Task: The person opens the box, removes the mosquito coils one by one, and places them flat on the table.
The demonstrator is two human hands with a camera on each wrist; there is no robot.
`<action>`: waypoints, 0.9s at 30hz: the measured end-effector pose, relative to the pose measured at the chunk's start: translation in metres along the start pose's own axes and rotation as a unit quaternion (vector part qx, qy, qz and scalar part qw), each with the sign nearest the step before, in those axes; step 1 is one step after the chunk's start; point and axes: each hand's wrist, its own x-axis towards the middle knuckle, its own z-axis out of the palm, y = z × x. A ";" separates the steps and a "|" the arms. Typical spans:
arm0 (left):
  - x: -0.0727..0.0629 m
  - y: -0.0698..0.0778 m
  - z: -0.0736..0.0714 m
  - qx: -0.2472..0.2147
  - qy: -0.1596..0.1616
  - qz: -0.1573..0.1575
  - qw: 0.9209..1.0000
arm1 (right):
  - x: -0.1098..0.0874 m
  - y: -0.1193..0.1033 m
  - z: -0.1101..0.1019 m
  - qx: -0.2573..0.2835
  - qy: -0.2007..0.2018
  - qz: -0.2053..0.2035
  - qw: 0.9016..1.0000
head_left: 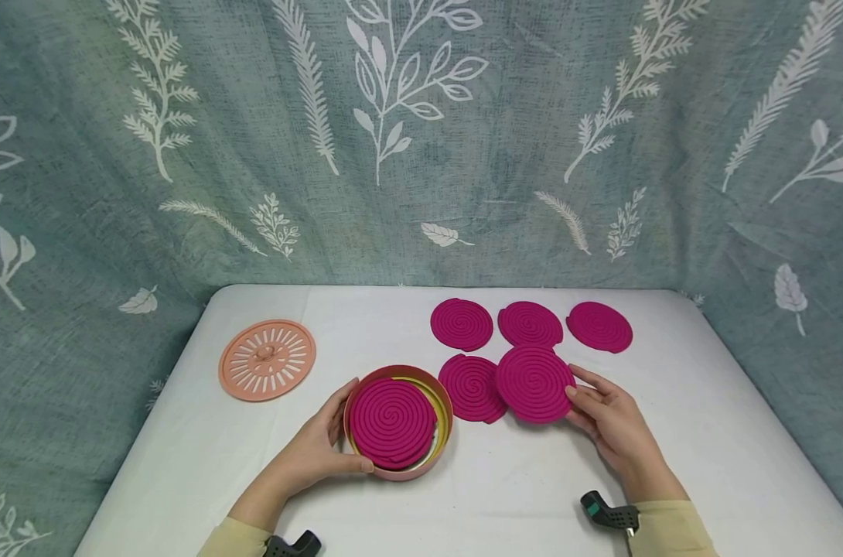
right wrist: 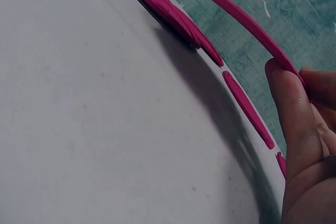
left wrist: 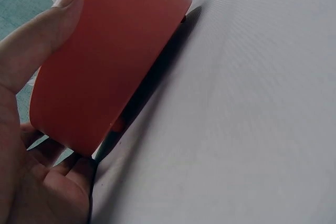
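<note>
- Four coiled discs [head_left: 462, 325] lie right of the round box [head_left: 411, 475]; slotted lid [head_left: 267, 360], left.
- Inside it: another disc [head_left: 392, 423].
- Left hand [head_left: 313, 447] clasps it; right hand [head_left: 616, 429] pinches a lifted disc [head_left: 535, 384].

White table [head_left: 526, 487]: magenta coils [head_left: 461, 324], lid [head_left: 267, 360].

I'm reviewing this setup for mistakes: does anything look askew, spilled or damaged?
One small thing: the magenta spiral inside the round container sits off-centre to the left, leaving the yellow and pale interior exposed on the right. I see no spill or damage.
</note>
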 end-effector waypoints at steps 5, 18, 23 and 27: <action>0.000 -0.001 0.000 0.003 0.000 0.004 1.000 | 0.001 0.003 -0.007 0.012 0.001 -0.007 1.000; 0.000 -0.001 0.000 -0.004 -0.003 0.010 1.000 | 0.000 0.006 -0.019 0.000 0.034 0.006 0.999; 0.000 0.000 0.000 0.003 0.000 0.005 1.000 | 0.002 0.008 -0.022 -0.001 0.033 0.000 0.999; 0.000 0.000 0.000 0.010 0.002 0.003 1.000 | 0.003 0.009 -0.021 -0.018 0.036 0.002 0.999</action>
